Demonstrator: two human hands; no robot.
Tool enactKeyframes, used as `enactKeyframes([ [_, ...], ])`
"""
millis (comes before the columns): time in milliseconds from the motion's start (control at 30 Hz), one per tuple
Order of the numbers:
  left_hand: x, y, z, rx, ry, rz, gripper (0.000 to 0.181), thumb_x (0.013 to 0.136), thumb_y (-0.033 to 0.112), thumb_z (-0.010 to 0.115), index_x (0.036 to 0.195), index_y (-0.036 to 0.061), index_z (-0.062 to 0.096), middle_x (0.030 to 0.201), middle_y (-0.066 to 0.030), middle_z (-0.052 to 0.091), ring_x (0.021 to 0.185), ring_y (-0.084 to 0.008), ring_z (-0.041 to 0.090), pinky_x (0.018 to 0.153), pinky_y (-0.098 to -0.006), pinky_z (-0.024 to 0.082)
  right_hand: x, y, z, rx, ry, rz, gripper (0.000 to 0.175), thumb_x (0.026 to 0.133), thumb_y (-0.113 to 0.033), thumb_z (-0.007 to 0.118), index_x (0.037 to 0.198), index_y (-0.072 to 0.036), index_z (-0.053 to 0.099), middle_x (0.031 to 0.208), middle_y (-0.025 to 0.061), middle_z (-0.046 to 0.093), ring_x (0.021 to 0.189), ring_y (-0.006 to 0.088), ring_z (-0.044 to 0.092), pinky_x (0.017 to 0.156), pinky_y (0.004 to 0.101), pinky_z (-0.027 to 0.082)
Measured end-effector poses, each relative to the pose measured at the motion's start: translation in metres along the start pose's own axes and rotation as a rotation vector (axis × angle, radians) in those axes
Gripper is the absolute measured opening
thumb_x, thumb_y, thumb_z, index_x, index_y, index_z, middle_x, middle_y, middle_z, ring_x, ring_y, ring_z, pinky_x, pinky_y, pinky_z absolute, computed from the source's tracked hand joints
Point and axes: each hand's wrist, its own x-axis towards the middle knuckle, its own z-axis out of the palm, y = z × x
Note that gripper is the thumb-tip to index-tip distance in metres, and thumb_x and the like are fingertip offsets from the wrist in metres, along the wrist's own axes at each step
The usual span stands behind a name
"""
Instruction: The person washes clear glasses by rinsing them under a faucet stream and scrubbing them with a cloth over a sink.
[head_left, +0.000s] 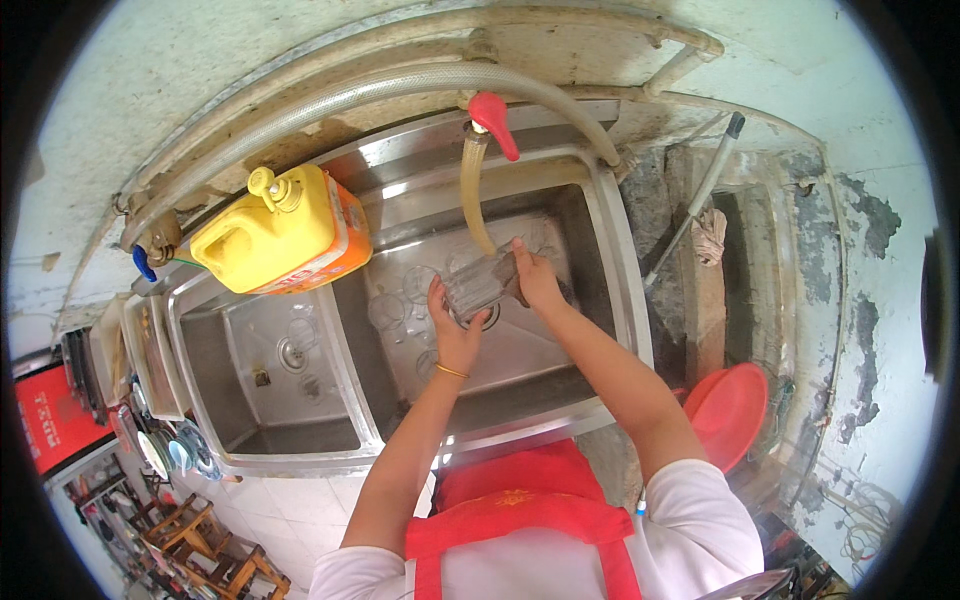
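Over the right basin of a stainless steel sink (517, 360), my left hand (457, 334) holds a clear ribbed drinking glass (477, 288), tilted on its side. My right hand (538, 279) grips a dark cloth or scouring pad (513, 276) against the glass's right end. How far the cloth reaches into the glass is hard to tell. Several clear glasses (387, 310) lie on the basin floor left of my hands. The drain (491, 319) shows partly behind the held glass. A yellowish hose (472, 187) hangs from a red-handled tap (489, 112) just above the glass.
A yellow plastic jug (277, 225) with a pump top stands across the back of the left basin (247, 345), where another glass (302, 333) lies. Plates (157, 454) stand at the far left. A pole (694, 202) and red plastic basin (731, 420) are on the right.
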Motion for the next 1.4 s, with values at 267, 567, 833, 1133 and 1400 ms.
enactKeyframes([
  [267, 0.026, 0.009, -0.028, -0.894, -0.124, -1.156, 0.06, 0.082, 0.05, 0.056, 0.121, 0.0084, 0.039, 0.122, -0.015, 0.044, 0.111, -0.0275, 0.045, 0.082, -0.0385, 0.049, -0.026, -0.014, -0.017, -0.033, -0.378, -0.086, 0.054, 0.087, -0.045, 0.05, 0.101, 0.007, 0.053, 0.084, 0.0215, 0.058, 0.082, 0.0218, 0.055, 0.075, 0.0336, 0.043],
  [567, 0.007, 0.008, -0.026, -1.09, -0.243, -0.761, 0.056, 0.081, 0.038, 0.064, 0.121, 0.0074, 0.039, 0.123, -0.0131, 0.043, 0.108, -0.0259, 0.047, 0.092, -0.0361, 0.041, -0.036, -0.025, -0.037, -0.122, -0.412, -0.285, 0.035, 0.086, -0.032, 0.057, 0.094, 0.003, 0.054, 0.082, 0.0082, 0.059, 0.077, 0.0177, 0.055, 0.068, 0.0324, 0.044],
  [833, -0.001, 0.004, -0.027, 0.068, -0.147, 0.099, 0.071, 0.067, 0.007, 0.068, 0.127, 0.003, 0.029, 0.134, -0.0145, 0.033, 0.123, -0.0317, 0.035, 0.101, -0.0374, 0.033, -0.029, -0.002, -0.025, 0.249, -0.384, 0.09, 0.031, 0.089, -0.031, 0.054, 0.088, -0.001, 0.054, 0.079, 0.0044, 0.058, 0.068, 0.0119, 0.05, 0.062, 0.026, 0.04],
  [1133, 0.011, 0.004, -0.026, -1.293, -0.227, -1.081, 0.066, 0.082, 0.045, 0.054, 0.132, 0.0098, 0.029, 0.129, -0.0151, 0.039, 0.112, -0.0372, 0.043, 0.088, -0.0459, 0.042, -0.054, -0.013, -0.018, -0.208, -0.337, -0.195, 0.04, 0.087, -0.03, 0.054, 0.108, 0.005, 0.051, 0.098, 0.0197, 0.06, 0.092, 0.0293, 0.056, 0.082, 0.0352, 0.041],
  [1400, 0.033, -0.062, 0.027, -1.524, -0.092, -1.245, 0.067, 0.083, 0.05, 0.053, 0.126, 0.0034, 0.033, 0.121, -0.0178, 0.046, 0.1, -0.0373, 0.052, 0.074, -0.0409, 0.054, -0.062, -0.044, -0.046, -0.229, 0.124, -0.444, 0.036, 0.088, -0.023, 0.054, 0.111, 0.003, 0.049, 0.105, 0.0143, 0.056, 0.094, 0.0217, 0.053, 0.083, 0.0316, 0.04],
])
